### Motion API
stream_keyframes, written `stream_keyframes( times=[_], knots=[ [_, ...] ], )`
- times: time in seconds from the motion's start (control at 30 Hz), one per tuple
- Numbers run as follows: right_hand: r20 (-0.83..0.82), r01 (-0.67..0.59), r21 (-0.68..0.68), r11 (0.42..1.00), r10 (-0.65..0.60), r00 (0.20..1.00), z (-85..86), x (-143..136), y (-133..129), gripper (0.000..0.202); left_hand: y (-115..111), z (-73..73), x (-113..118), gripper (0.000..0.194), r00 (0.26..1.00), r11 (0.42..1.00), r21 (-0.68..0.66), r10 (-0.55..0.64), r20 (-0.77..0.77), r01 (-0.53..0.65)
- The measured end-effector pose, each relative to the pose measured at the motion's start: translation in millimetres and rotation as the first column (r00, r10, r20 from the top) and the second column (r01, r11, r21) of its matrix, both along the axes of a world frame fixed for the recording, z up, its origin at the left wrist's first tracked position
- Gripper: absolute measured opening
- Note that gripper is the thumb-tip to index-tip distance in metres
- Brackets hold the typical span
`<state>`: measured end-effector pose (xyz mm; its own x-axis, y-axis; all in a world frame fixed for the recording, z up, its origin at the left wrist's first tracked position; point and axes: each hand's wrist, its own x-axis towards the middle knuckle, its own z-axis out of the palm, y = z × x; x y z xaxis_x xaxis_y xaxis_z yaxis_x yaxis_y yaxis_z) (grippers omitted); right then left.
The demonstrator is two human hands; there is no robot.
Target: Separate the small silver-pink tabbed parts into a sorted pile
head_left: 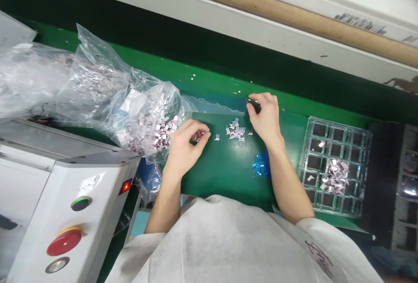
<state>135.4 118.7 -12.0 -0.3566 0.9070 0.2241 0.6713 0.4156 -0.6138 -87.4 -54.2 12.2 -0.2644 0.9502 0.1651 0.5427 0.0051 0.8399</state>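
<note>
My left hand (187, 146) is closed, with thumb and forefinger pinched on a small flat pinkish piece (204, 133). More such pieces seem to be tucked under its curled fingers, partly hidden. My right hand (267, 115) grips a small black block (254, 106) between thumb and fingers, at the far edge of the green mat (215, 170). Between the hands lies a loose pile of small flat pieces (235, 131) with clear bluish tabs. One single piece (217, 137) rests beside my left fingertips. Shiny blue film scraps (260, 164) are heaped next to my right forearm.
An open plastic bag (160, 96) of similar pieces stands at left, beside a machine (88, 230) with a red button. At right, a clear compartment tray (308, 143) holds a heap of pieces (336, 176). A white ledge (228, 11) crosses the back.
</note>
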Motion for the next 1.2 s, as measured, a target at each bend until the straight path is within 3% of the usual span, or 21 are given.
stream_keyframes(
  times=[0.1,0.2,0.37,0.53,0.6,0.7,0.8,1.2],
  knots=[
    [0.016,-0.024,0.000,1.000,0.024,1.000,-4.0,0.3,1.0,0.021,-1.6,-3.7,8.7,0.010,0.966,0.998,0.005,0.059,0.252,-0.063],
    [0.028,-0.039,-0.012,0.999,0.039,0.999,-4.4,-1.4,1.5,0.020,-1.4,-8.8,17.5,0.009,0.869,0.996,-0.029,0.089,0.487,-0.086],
    [0.014,-0.010,-0.008,1.000,0.010,1.000,1.4,-4.1,1.7,0.015,3.0,-11.8,30.9,0.018,0.705,0.985,-0.118,0.170,0.689,-0.122],
    [-0.160,-0.031,-0.022,0.999,0.027,0.987,23.8,-7.6,-19.6,0.009,7.5,-13.1,41.8,0.023,0.650,0.973,-0.132,0.226,0.725,-0.190],
    [-0.307,-0.133,-0.130,0.983,0.087,0.948,34.9,-10.9,-35.5,0.006,8.0,-14.5,45.3,0.022,0.647,0.971,-0.121,0.228,0.728,-0.206],
    [-0.420,-0.343,-0.293,0.893,0.202,0.885,46.6,-17.1,-57.9,0.005,8.4,-16.4,49.0,0.024,0.671,0.969,-0.117,0.237,0.703,-0.219],
    [-0.417,-0.400,-0.318,0.860,0.252,0.873,49.7,-22.0,-69.7,0.007,9.4,-16.9,50.9,0.026,0.704,0.969,-0.109,0.237,0.670,-0.222],
    [-0.361,-0.388,-0.269,0.881,0.282,0.889,43.3,-20.8,-66.7,0.008,9.8,-14.5,54.1,0.025,0.740,0.975,-0.089,0.215,0.638,-0.206]
  ],
)
